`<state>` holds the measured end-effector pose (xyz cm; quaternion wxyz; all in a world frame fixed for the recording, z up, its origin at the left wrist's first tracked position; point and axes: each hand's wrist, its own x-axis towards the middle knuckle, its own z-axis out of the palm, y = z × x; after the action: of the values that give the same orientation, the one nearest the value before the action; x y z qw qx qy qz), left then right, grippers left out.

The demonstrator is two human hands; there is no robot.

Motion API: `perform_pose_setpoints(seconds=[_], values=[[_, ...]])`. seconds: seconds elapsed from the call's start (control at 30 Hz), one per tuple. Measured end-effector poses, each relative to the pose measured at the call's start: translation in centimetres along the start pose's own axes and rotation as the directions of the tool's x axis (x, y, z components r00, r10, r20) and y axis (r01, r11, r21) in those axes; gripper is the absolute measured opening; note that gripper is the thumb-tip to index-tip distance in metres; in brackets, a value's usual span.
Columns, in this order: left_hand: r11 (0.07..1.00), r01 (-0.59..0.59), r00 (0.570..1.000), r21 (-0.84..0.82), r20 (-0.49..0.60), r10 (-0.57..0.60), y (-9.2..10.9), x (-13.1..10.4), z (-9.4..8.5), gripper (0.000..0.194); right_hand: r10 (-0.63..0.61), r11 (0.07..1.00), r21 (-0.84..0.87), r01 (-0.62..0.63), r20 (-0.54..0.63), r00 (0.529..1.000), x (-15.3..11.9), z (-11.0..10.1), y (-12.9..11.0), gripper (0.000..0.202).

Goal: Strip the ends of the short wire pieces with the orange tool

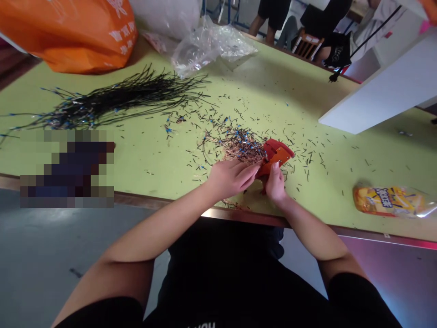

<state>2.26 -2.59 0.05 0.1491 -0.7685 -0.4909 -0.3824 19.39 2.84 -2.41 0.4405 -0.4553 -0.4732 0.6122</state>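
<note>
My right hand (276, 184) is wrapped round a red and orange wire stripper (278, 156), its thumb lying along the near side. My left hand (234, 177) is beside the tool, with its fingers pressed together and their tips close to the tool's left side. Whatever those fingers pinch, if anything, is too small to make out. Just beyond my left hand is a pile of copper strands, black cut bits and blue-ended pieces (241, 143). A long bundle of black wires (126, 98) with blue ends lies further left on the green table (164, 159).
An orange bag (82, 36) and clear plastic bags (208, 45) stand at the back left. A plastic bottle with a yellow label (389, 200) lies at the right. A white panel (375, 86) juts over the table. Other people (273, 16) are behind it.
</note>
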Motion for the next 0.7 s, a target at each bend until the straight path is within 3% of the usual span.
perform_pose_setpoints(seconds=[0.17, 0.3, 0.53, 0.7], values=[[0.999, -0.038, 0.999, 0.018, -0.031, 0.038, 0.2, 0.0, -0.3, 0.024, -0.045, 0.996, -0.077, 0.041, -0.054, 0.998, -0.1, 0.0, -0.6, 0.06], [0.999, 0.014, 0.999, -0.04, 0.031, -0.013, 0.2, 0.0, -0.3, 0.025, -0.031, 0.995, -0.098, 0.028, -0.025, 0.999, -0.1, 0.1, -0.8, 0.063], [0.999, -0.051, 0.996, 0.009, -0.074, 0.051, 0.4, 0.2, -0.3, 0.018, -0.017, 0.975, -0.221, 0.023, 0.029, 0.999, -0.3, 0.0, -1.1, 0.062], [0.998, 0.026, 0.999, -0.056, -0.019, -0.027, 0.3, -0.2, 0.0, 0.025, 0.041, 0.985, -0.173, -0.023, 0.101, 0.994, -0.4, 0.4, -1.6, 0.069]])
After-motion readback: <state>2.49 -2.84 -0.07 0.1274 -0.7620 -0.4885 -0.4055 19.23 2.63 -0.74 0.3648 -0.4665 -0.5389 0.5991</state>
